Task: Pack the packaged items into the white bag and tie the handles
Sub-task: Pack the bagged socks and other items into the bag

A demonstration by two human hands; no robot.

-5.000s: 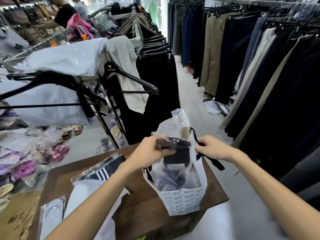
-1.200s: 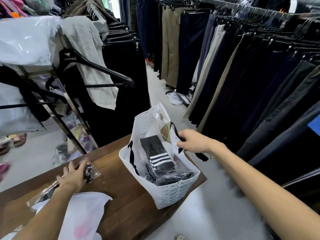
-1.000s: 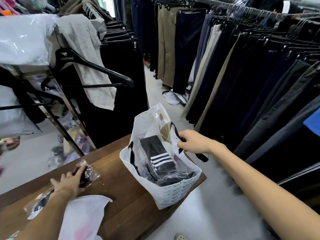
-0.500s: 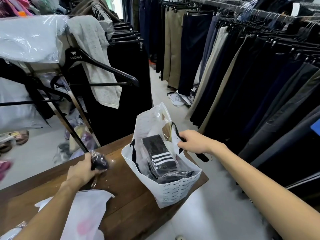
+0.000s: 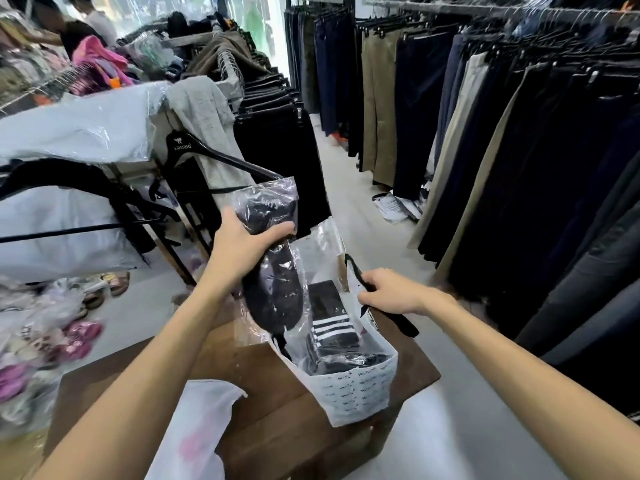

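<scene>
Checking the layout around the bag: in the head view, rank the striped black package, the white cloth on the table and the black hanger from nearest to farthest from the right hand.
From the right hand, which grips the white bag's black handle:
1. Striped black package, just left, inside the white bag.
2. White cloth, lower left on the wooden table.
3. Black hanger, upper left on the rack.

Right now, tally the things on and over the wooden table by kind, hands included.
Hands: 2, the left hand and the right hand
White bag: 1
Clear packet held by the left hand: 1
Striped black packet in the bag: 1
Loose white plastic sheet: 1
Total: 6
</scene>
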